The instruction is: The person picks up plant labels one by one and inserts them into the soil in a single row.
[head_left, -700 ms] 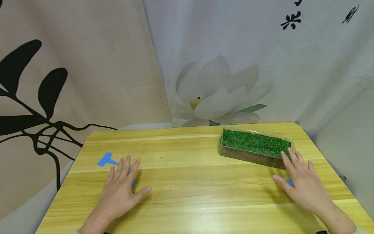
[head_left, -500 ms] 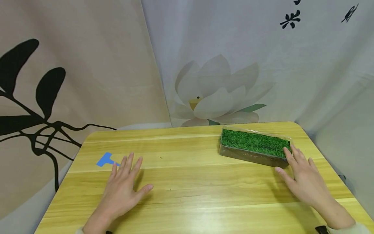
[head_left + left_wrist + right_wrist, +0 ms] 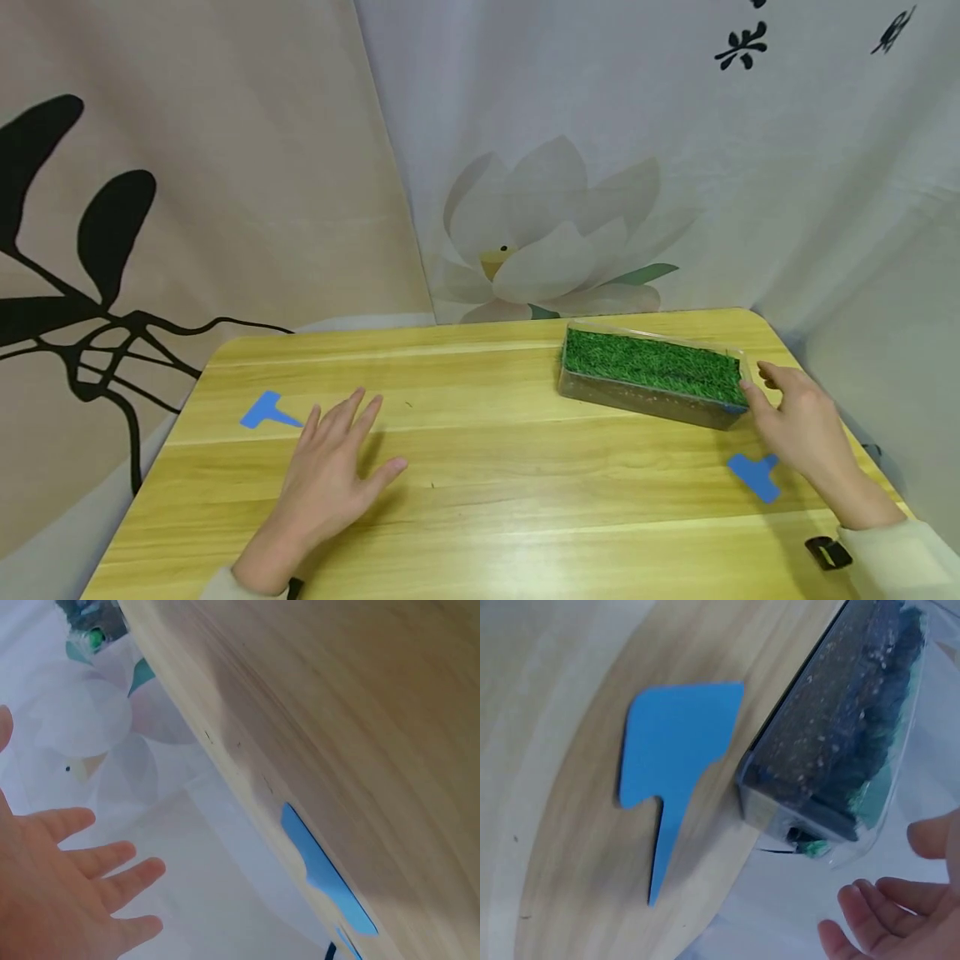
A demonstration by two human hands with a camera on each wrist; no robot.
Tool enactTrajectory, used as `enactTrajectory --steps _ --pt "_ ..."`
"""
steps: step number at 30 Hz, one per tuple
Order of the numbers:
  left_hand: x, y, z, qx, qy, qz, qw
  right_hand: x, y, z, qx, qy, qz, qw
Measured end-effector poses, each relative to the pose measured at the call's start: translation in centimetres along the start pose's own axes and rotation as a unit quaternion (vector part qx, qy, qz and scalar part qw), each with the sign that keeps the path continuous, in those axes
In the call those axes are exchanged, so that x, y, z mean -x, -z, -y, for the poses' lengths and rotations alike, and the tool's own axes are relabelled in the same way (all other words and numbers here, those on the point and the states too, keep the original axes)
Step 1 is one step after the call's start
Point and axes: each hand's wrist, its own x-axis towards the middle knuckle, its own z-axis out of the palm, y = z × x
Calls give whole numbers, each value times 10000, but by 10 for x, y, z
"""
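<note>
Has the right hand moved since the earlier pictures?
Yes. In the head view, the right hand has moved forward and to the right: earlier it hid most of the nearby blue tag; now most of that tag shows.

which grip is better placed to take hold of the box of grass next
Probably the right grip: it hangs just beside the right end of the box. The left grip hovers across the table, well away from the box and nearer a blue tag.
</note>
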Motion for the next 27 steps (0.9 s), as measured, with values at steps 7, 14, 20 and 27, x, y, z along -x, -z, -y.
enactTrajectory --steps 7,14,20,27 --pt "-7 -4 -6 155 -47 -76 9998 -15 -4 -11 -48 -150 -124 9998" --pt "-16 -12 -16 319 -77 -55 9994 -21 -6 -19 -135 -408 77 9990" --pt "-19 -17 -22 298 -198 -156 9992 -22 -8 -22 -78 -288 -28 9996" --pt "-20 -20 -29 306 -157 -145 9993 -21 -12 -21 -83 -181 -78 9998"
